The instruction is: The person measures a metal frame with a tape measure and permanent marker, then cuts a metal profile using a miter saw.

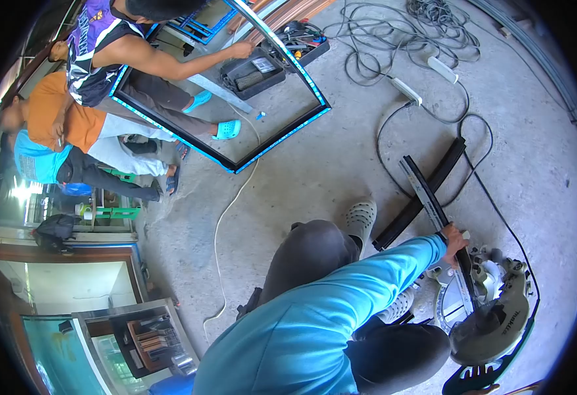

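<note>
My left hand [455,245], at the end of a blue sleeve, is closed around a long dark metal profile [424,192]. The profile lies across the base of a Makita mitre saw [492,332], its near end by the blade guard. A second dark profile [394,227] rests on the floor, crossing beneath the held one. At the bottom edge, a sliver of my right hand [482,390] shows beside the saw's dark handle; its fingers are mostly hidden.
A power cord and extension sockets [407,91] lie on the concrete floor [301,191]. At upper left, a person holds a dark frame with blue film [282,135] near a tool case [255,76]. Two other people stand farther left. My shoes [361,217] are near the profiles.
</note>
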